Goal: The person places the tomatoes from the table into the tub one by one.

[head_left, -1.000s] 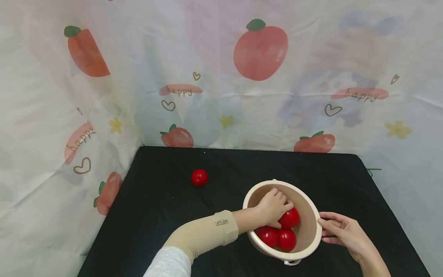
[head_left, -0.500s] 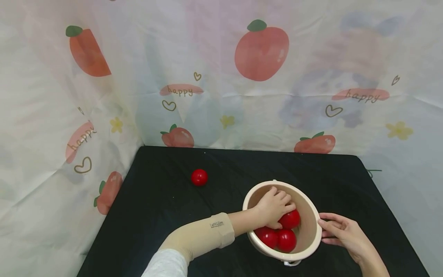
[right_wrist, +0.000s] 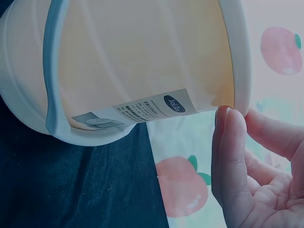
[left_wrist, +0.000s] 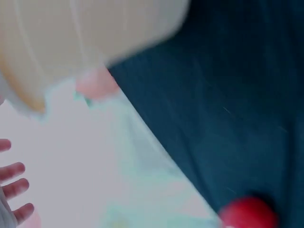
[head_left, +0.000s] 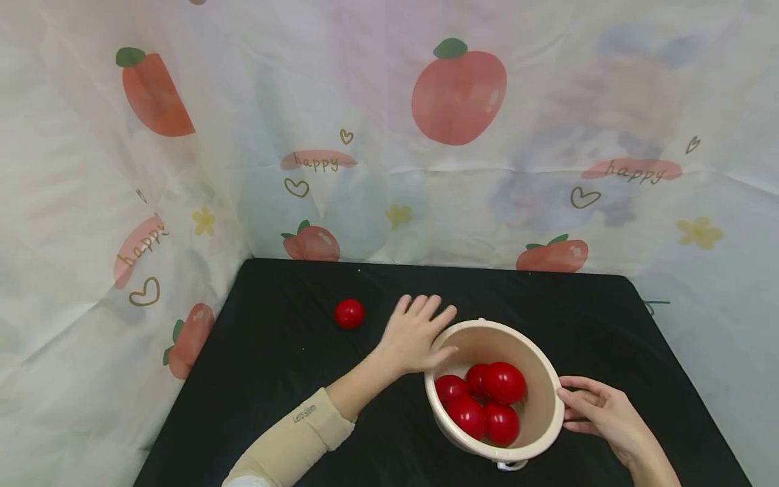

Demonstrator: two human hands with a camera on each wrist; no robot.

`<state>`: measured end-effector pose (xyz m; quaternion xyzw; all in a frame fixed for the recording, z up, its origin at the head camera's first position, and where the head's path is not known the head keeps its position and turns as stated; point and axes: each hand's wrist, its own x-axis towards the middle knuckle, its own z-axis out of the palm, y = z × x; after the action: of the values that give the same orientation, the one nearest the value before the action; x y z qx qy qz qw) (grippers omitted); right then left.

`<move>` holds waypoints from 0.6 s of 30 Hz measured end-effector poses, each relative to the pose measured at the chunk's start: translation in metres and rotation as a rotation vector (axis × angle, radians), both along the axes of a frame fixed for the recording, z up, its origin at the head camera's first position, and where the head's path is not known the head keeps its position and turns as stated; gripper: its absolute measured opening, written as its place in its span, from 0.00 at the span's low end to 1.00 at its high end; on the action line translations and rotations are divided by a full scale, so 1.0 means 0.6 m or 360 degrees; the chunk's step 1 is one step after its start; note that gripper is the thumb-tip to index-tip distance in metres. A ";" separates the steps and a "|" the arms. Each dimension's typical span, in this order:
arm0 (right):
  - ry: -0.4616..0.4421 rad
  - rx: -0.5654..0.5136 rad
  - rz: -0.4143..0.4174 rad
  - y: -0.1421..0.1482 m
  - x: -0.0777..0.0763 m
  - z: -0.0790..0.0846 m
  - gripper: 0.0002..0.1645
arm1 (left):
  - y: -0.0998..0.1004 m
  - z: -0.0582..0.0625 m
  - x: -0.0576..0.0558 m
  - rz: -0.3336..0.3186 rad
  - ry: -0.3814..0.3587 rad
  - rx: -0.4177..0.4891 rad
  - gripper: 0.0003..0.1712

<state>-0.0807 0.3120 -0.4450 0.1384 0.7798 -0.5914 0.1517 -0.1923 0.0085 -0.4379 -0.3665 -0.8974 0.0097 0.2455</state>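
Note:
In the head view, a cream bucket (head_left: 541, 399) leans with its mouth toward me and holds several shiny red balls (head_left: 502, 425). My left hand (head_left: 409, 338), fingers spread and holding nothing, hovers by the bucket's left rim. One more red ball (head_left: 349, 314) lies on the table, left of that hand. My right hand (head_left: 608, 414) pinches the bucket's right rim between thumb and fingers. The right wrist view shows these fingertips at the rim and a printed label (right_wrist: 142, 110) on the bucket's side. Only the fingers (left_wrist: 13, 172) of my left hand appear in the left wrist view.
A black cloth (head_left: 292, 379) covers the table. Behind it and to the left hangs a pale curtain (head_left: 365, 203) printed with fruit and hearts. A white handle (head_left: 512, 465) sticks out below the bucket's front rim.
My left hand has let go of a red ball inside the bucket and moved out to the upper left, fingers spreading. The right hand and bucket have barely moved.

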 end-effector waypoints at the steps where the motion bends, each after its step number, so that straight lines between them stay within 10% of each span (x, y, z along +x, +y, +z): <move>1: 0.0002 0.0003 -0.0005 0.000 0.000 0.000 0.32 | -0.018 -0.004 -0.007 0.0059 -0.0007 0.0060 0.33; 10: -0.0011 0.0036 -0.0016 0.000 0.001 0.001 0.33 | -0.156 -0.098 -0.068 0.0699 -0.0287 0.0252 0.44; 18: 0.0002 0.0019 0.0021 0.000 -0.002 0.001 0.33 | -0.213 -0.172 -0.088 0.0950 -0.0609 0.0390 0.47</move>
<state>-0.0822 0.3118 -0.4444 0.1339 0.7842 -0.5859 0.1543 -0.2450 -0.1193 -0.5412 -0.0519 -0.9889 -0.0952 0.1016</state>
